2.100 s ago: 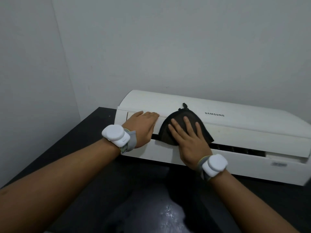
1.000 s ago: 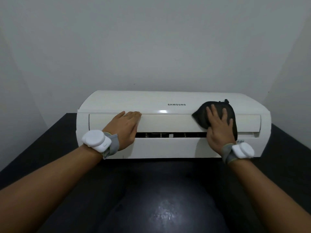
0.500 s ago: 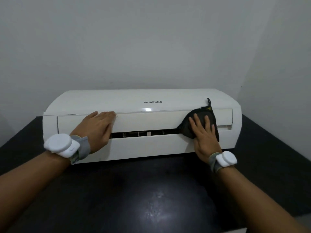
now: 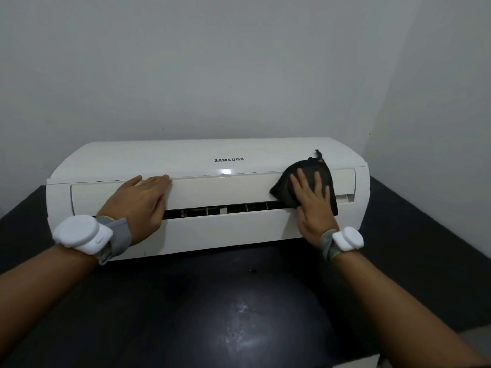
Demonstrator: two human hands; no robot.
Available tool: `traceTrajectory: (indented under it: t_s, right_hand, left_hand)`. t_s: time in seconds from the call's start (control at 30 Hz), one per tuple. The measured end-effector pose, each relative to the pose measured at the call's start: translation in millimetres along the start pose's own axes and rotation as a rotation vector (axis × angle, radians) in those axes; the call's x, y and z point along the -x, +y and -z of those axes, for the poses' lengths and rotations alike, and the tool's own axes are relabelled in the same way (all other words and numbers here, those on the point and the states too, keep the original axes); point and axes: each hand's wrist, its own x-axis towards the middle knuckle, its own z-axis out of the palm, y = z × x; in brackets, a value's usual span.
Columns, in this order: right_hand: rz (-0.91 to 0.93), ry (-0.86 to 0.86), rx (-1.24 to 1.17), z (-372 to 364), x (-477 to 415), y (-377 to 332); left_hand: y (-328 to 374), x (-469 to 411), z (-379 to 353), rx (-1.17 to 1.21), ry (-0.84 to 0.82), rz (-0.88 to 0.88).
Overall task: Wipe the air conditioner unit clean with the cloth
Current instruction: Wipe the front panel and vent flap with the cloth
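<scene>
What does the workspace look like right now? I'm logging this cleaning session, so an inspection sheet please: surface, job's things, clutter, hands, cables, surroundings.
Surface: black glossy table, with a light reflection near its front.
Job's things: white air conditioner unit lying on the table against the wall, its front flap slightly open over a dark slot; dark cloth pressed on the flap's right end.
Clutter: nothing seen.
Hands: left hand flat on the flap's left part, empty; right hand flat, fingers spread on the cloth. Both wrists carry white devices on grey straps.
Cables: nothing seen.
Surroundings: plain grey walls meeting in a corner at the right.
</scene>
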Motion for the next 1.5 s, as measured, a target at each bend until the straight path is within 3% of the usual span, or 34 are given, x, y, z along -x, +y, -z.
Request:
traceTrajectory:
  t_s: [0.1, 0.27, 0.53, 0.8, 0.97, 1.23, 1.5]
  right_hand:
    - [-0.104, 0.019, -0.023, 11, 1, 24]
    - [-0.378, 0.191, -0.167, 33, -2, 56]
    - [-0.572, 0.317, -0.372, 7, -1, 23]
    - [-0.580, 0.224, -0.245, 49, -24, 55]
    - [-0.789, 0.169, -0.293, 64, -10, 76]
    - [-0.668, 0.148, -0.235, 25, 36, 54]
    - [-0.803, 0.055, -0.313, 3, 46, 9]
  left_hand:
    - [-1, 0, 0, -0.005, -0.004, 0.003]
    - [-1, 1, -1, -0.011, -0.012, 0.015]
    - [2, -1, 3, -0.007, -0.008, 0.029]
    - [-2, -3, 6, -0.001, -0.020, 0.029]
    - [1, -1, 5, -0.012, -0.023, 0.017]
    - [2, -3, 6, -0.006, 0.000, 0.005]
    - [2, -6, 7, -0.010, -0.017, 0.027]
